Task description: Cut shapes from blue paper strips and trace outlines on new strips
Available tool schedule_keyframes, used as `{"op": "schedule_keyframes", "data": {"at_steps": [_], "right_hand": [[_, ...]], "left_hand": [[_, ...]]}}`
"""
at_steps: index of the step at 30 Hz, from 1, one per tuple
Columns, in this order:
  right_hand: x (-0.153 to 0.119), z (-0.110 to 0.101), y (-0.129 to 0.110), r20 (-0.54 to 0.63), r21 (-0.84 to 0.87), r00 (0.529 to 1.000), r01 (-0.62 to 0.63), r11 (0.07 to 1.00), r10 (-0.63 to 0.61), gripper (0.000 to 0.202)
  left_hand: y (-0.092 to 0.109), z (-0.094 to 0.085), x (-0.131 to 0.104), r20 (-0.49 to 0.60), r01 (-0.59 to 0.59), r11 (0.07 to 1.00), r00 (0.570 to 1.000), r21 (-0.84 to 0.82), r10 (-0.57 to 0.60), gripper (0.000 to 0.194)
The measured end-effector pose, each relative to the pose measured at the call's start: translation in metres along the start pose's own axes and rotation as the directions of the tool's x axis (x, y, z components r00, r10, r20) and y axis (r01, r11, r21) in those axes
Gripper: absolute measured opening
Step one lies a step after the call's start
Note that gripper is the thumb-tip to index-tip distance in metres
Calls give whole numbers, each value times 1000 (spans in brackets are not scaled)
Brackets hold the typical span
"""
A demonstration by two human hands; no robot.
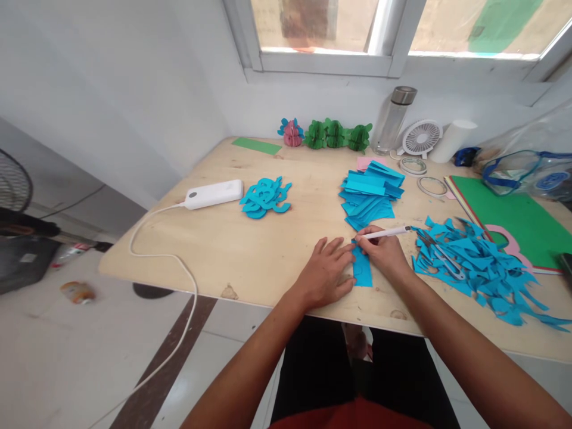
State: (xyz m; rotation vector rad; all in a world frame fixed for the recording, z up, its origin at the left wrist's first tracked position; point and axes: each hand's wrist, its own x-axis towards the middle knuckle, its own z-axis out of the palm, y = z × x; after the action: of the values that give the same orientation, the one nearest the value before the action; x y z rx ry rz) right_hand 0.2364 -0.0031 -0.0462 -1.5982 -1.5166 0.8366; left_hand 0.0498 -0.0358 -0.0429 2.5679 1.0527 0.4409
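In the head view, the right hand [385, 253] grasps a white pen [386, 233]; beneath that grip lies a blue paper strip [363, 273]. Left of the grip, the left hand [328, 271] rests spread, grasping nothing, touching the strip.

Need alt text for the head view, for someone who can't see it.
A person's right hand holds a white pen over a blue paper strip on a wooden table; the left hand lies against the strip. Scissors lie among blue scraps at right; folded blue papers sit beyond.
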Motion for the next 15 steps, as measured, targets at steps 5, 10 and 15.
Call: {"op": "schedule_keyframes", "data": {"at_steps": [5,10,15], "right_hand": [[0,-1,1,-1,-15,1000,1,1000,-1,21],[-2,-2,0,-8,-33,1000,0,999,0,21],[-4,-2,-3,-22,-40,1000,10,999,-11,21]], "left_hand": [[0,0,0,-1,2,1000,1000,-3,-2,31],[0,1,-1,5,4,1000,1000,1,-4,31],[-1,1,0,1,3,1000,1000,-2,-3,32]]}}
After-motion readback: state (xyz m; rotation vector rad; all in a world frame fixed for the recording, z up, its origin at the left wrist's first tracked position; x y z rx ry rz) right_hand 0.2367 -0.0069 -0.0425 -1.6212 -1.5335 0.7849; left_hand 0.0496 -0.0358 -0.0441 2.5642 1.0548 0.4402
